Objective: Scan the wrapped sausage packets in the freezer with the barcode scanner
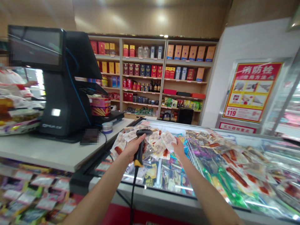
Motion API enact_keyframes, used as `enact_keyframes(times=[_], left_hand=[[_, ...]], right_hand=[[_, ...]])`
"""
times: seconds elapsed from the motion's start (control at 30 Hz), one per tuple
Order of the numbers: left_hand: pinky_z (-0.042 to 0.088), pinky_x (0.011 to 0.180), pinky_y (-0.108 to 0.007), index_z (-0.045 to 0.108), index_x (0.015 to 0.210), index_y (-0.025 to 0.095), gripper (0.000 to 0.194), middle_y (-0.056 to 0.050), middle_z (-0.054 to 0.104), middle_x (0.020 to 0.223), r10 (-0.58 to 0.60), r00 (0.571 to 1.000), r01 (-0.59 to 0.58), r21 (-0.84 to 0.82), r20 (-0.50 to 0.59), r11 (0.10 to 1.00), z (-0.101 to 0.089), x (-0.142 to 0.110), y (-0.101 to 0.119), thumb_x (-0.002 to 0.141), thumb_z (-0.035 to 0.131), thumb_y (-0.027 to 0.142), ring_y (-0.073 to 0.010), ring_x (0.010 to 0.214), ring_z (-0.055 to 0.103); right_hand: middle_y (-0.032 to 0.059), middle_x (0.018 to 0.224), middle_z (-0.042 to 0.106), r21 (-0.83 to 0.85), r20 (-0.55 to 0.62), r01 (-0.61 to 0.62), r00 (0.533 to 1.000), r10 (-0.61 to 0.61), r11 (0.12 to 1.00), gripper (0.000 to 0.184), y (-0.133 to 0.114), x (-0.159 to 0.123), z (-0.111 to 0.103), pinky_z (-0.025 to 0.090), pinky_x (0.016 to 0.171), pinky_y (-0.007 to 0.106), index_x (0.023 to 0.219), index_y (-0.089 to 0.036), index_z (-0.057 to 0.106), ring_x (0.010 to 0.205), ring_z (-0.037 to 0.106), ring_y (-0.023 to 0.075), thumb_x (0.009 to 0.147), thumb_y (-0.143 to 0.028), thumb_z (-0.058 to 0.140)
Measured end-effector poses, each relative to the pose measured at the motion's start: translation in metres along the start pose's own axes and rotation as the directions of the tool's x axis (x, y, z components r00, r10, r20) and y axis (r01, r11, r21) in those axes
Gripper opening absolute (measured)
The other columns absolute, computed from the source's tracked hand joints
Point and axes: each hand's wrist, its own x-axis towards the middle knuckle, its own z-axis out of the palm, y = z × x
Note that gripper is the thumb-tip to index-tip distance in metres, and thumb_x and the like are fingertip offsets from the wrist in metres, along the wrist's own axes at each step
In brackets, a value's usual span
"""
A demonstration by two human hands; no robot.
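My left hand (136,148) is closed around the grip of a black and yellow barcode scanner (138,155), whose head points away from me. A black cord runs down from the scanner's base. Between the fingers of my right hand (179,148) is a small whitish packet (168,140), held up just right of the scanner head. Its printing is too small to read. Both hands are above a glass-topped chest freezer (145,185), where several similar clear packets (120,145) with brownish-red food inside lie in a heap.
A black checkout terminal (63,90) stands on the white counter (65,156) at left. More food packets (239,175) cover the freezer's right side. Behind are shelves (144,59) of boxes and bottles. A person (14,76) stands at far left.
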Motion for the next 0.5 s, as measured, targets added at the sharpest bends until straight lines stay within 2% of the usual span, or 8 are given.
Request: enact_keyframes(times=[0.13, 0.23, 0.3, 0.37, 0.4, 0.5], left_hand=[[0.037, 0.034, -0.019, 0.047, 0.06, 0.014, 0.031, 0.001, 0.05, 0.044, -0.057, 0.996, 0.059, 0.033, -0.066, 0.998, -0.014, -0.003, 0.002, 0.072, 0.051, 0.042, -0.0082, 0.034, 0.046], [0.038, 0.034, -0.019, 0.047, 0.06, 0.014, 0.03, 0.001, 0.05, 0.043, -0.054, 0.997, 0.055, 0.028, -0.059, 0.998, -0.014, -0.002, -0.002, 0.072, 0.051, 0.041, -0.0082, 0.034, 0.046], [0.038, 0.034, -0.019, 0.047, 0.06, 0.014, 0.028, 0.001, 0.051, 0.046, -0.033, 0.999, 0.033, 0.019, -0.039, 0.999, -0.01, 0.001, -0.006, 0.071, 0.053, 0.039, -0.008, 0.035, 0.047], [0.039, 0.035, -0.019, 0.048, 0.062, 0.014, 0.027, 0.001, 0.052, 0.048, -0.013, 1.0, 0.013, 0.01, -0.001, 1.0, -0.003, 0.005, -0.011, 0.07, 0.056, 0.038, -0.0079, 0.037, 0.048], [0.039, 0.035, -0.019, 0.048, 0.063, 0.014, 0.027, 0.001, 0.052, 0.049, -0.011, 1.0, 0.01, 0.01, 0.022, 1.0, 0.001, 0.006, -0.014, 0.069, 0.057, 0.039, -0.008, 0.037, 0.049], [0.04, 0.036, -0.019, 0.049, 0.064, 0.013, 0.028, 0.001, 0.052, 0.049, -0.025, 0.996, 0.023, 0.018, 0.083, 1.0, 0.019, 0.009, -0.02, 0.067, 0.058, 0.04, -0.0082, 0.038, 0.049]], right_hand=[[0.0067, 0.094, 0.061, -0.203, 0.017, -0.034, 0.999, 0.038, 0.979, 0.045, -0.017, 0.007, 0.039, 0.043, 0.071, 0.027, 0.105, -0.013, 0.052, 0.083, 0.056, 0.018, 0.061, -0.016, 0.043], [0.0058, 0.092, 0.063, -0.38, 0.145, 0.085, 0.989, -0.031, 0.921, 0.039, -0.029, 0.005, 0.06, 0.042, 0.072, 0.026, 0.103, -0.013, 0.055, 0.082, 0.056, 0.0166, 0.067, -0.015, 0.041], [0.0058, 0.089, 0.063, -0.469, 0.214, 0.161, 0.975, -0.065, 0.869, 0.035, -0.031, 0.004, 0.062, 0.042, 0.073, 0.026, 0.102, -0.012, 0.056, 0.079, 0.057, 0.0165, 0.071, -0.017, 0.041], [0.0075, 0.093, 0.062, -0.528, 0.206, 0.175, 0.976, -0.074, 0.831, 0.035, -0.03, 0.003, 0.048, 0.04, 0.076, 0.027, 0.104, -0.011, 0.056, 0.083, 0.056, 0.0173, 0.073, -0.021, 0.043], [0.009, 0.097, 0.061, -0.554, 0.18, 0.162, 0.981, -0.072, 0.816, 0.035, -0.029, 0.004, 0.034, 0.039, 0.079, 0.028, 0.105, -0.01, 0.055, 0.088, 0.055, 0.0181, 0.074, -0.022, 0.044], [0.0137, 0.106, 0.056, -0.664, 0.085, 0.113, 0.994, -0.076, 0.739, 0.035, -0.028, 0.002, -0.034, 0.032, 0.089, 0.031, 0.104, -0.007, 0.056, 0.101, 0.048, 0.0215, 0.074, -0.023, 0.045]])
